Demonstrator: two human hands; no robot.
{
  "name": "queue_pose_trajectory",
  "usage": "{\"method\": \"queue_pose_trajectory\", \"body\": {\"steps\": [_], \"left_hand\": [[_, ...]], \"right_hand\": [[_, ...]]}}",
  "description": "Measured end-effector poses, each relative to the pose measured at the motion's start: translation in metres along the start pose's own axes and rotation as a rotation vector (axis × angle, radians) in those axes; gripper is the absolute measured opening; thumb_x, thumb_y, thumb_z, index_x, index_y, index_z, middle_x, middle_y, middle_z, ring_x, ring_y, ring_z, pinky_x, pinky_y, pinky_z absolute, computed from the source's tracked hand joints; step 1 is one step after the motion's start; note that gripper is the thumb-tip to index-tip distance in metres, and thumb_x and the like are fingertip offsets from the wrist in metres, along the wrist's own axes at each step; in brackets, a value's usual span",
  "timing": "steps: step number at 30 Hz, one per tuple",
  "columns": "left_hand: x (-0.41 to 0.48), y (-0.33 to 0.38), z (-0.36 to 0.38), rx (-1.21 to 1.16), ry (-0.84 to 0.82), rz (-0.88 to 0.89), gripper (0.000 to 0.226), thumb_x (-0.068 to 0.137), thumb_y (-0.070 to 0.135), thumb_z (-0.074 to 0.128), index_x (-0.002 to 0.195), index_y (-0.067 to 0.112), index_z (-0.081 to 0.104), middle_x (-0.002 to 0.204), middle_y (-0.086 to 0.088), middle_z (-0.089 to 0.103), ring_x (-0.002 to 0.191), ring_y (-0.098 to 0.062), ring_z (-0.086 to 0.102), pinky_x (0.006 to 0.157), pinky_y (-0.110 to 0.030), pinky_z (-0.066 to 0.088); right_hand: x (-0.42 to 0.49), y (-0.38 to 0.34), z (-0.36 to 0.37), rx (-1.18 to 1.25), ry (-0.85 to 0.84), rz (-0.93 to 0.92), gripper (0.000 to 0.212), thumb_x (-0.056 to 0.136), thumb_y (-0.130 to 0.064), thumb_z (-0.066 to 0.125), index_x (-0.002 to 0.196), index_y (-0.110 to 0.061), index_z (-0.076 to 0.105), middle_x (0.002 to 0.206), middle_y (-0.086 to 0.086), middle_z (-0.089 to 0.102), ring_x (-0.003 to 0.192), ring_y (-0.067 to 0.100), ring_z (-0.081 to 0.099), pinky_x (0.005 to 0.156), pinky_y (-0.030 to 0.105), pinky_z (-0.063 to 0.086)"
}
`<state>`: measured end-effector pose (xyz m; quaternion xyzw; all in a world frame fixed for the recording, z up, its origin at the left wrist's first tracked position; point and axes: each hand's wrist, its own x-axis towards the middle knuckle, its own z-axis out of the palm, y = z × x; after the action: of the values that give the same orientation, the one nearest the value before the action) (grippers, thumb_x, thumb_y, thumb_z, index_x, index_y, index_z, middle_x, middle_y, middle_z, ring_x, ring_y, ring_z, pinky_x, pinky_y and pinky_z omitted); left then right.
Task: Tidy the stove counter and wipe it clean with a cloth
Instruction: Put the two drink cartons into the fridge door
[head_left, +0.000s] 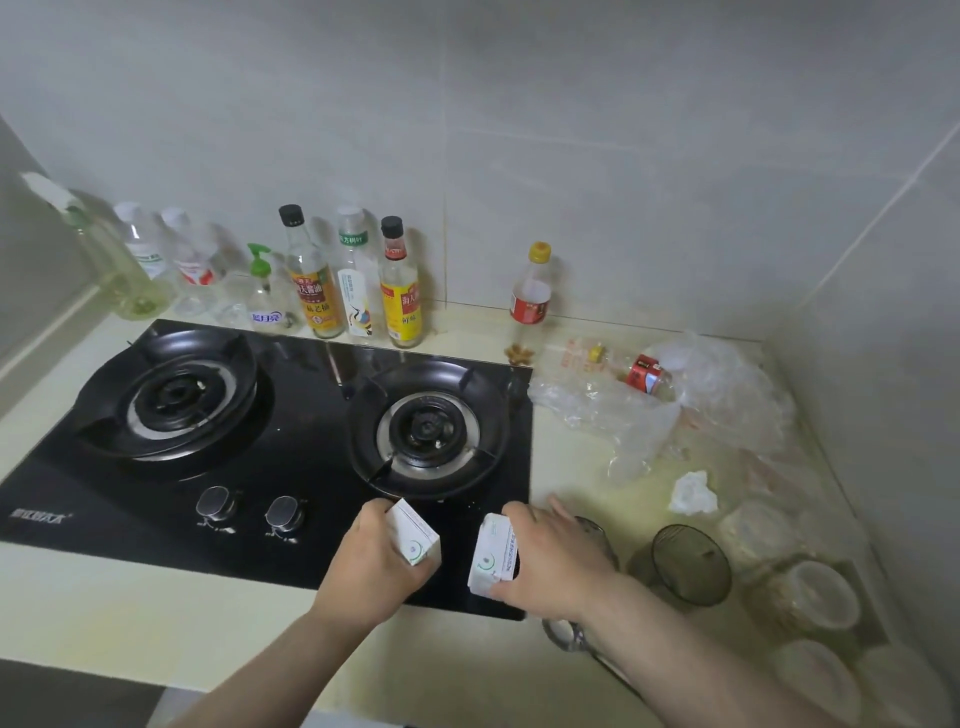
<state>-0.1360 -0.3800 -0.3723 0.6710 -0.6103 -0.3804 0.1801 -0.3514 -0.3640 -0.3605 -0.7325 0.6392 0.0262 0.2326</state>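
Observation:
A black glass two-burner stove (291, 415) is set into a pale counter (156, 613). Over its front right corner my left hand (371, 566) grips a small white carton (415, 532) with green print. Just to the right, my right hand (553, 558) holds a second white carton (491, 558) of the same kind. Both cartons sit near the right burner (428, 428). No cloth is in view.
Several bottles (311, 275) line the back wall, and one more bottle (531, 291) stands apart. A fallen bottle (647, 374), crumpled clear plastic (675, 400), a tissue wad (693, 493), dark glasses (691, 564) and clear tubs (815, 597) crowd the counter's right side.

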Motion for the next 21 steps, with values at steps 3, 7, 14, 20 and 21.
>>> {"method": "queue_pose_trajectory", "body": {"steps": [3, 7, 14, 20, 21], "left_hand": [[0.003, -0.001, -0.003, -0.049, -0.024, 0.004, 0.062, 0.068, 0.028, 0.083, 0.112, 0.030, 0.039, 0.096, 0.016, 0.054, 0.086, 0.002, 0.055, 0.061, -0.015, 0.045], [0.014, 0.004, -0.013, -0.093, -0.109, 0.035, 0.060, 0.066, 0.021, 0.085, 0.112, 0.033, 0.048, 0.099, 0.013, 0.061, 0.094, -0.001, 0.059, 0.075, -0.020, 0.051], [0.033, 0.034, -0.041, -0.185, -0.158, 0.150, 0.077, 0.064, 0.016, 0.089, 0.121, 0.040, 0.043, 0.114, 0.014, 0.060, 0.106, -0.007, 0.061, 0.083, -0.022, 0.054], [0.039, 0.062, -0.068, -0.208, -0.184, 0.236, 0.075, 0.065, 0.015, 0.089, 0.126, 0.030, 0.048, 0.106, 0.014, 0.067, 0.097, 0.004, 0.062, 0.078, -0.012, 0.048], [0.041, 0.065, -0.072, -0.231, -0.197, 0.231, 0.070, 0.066, 0.013, 0.088, 0.122, 0.030, 0.050, 0.103, 0.012, 0.069, 0.094, 0.004, 0.064, 0.076, -0.014, 0.050]], "right_hand": [[-0.001, -0.005, -0.002, 0.084, 0.002, 0.047, 0.061, 0.071, -0.062, 0.068, 0.113, -0.026, 0.042, 0.100, -0.013, 0.049, 0.106, 0.015, 0.051, 0.114, 0.029, 0.022], [-0.005, -0.011, -0.012, 0.247, 0.042, 0.126, 0.052, 0.073, -0.047, 0.071, 0.113, -0.032, 0.041, 0.103, -0.015, 0.045, 0.104, 0.015, 0.044, 0.086, 0.029, 0.041], [-0.010, -0.015, -0.031, 0.527, 0.171, 0.222, 0.077, 0.071, -0.040, 0.076, 0.135, -0.039, 0.034, 0.122, -0.025, 0.049, 0.117, 0.004, 0.051, 0.097, 0.032, 0.047], [-0.023, -0.021, -0.057, 0.715, 0.283, 0.268, 0.054, 0.077, -0.022, 0.078, 0.110, -0.046, 0.045, 0.099, -0.041, 0.054, 0.096, -0.023, 0.051, 0.086, 0.006, 0.042], [-0.026, -0.023, -0.062, 0.744, 0.293, 0.271, 0.050, 0.078, -0.017, 0.078, 0.102, -0.047, 0.046, 0.092, -0.045, 0.054, 0.092, -0.027, 0.050, 0.081, 0.003, 0.043]]}}
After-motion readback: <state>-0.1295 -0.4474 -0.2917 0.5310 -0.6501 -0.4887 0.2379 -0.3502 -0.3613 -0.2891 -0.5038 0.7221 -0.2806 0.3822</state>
